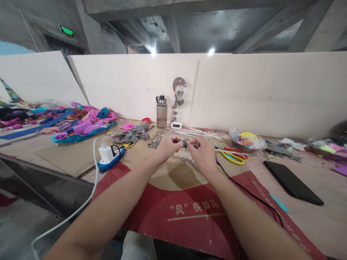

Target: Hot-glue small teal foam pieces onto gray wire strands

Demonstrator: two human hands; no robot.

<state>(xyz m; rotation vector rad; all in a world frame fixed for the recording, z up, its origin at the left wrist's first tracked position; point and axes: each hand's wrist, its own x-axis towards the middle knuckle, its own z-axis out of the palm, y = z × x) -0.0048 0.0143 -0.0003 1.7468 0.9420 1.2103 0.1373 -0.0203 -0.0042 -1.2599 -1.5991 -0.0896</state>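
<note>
Both hands meet above the cardboard sheet (162, 182) in the middle of the head view. My left hand (170, 146) pinches a small dark greenish piece (184, 143) from the left. From the right, the fingers of my right hand (202, 150) are closed at the same piece, and a small dark blue bit shows between them. What exactly the piece is cannot be made out. Below the hands lies a thin grey string (187, 160). Small grey cut shapes (154, 143) lie just left of my left hand.
A bottle (162, 115) and a small white clock (176, 125) stand behind the hands. Yellow-handled scissors (233, 157) and a black phone (292, 182) lie right. A blue power strip (111, 161) with a white plug and cable is left, near grey felt pieces (130, 134).
</note>
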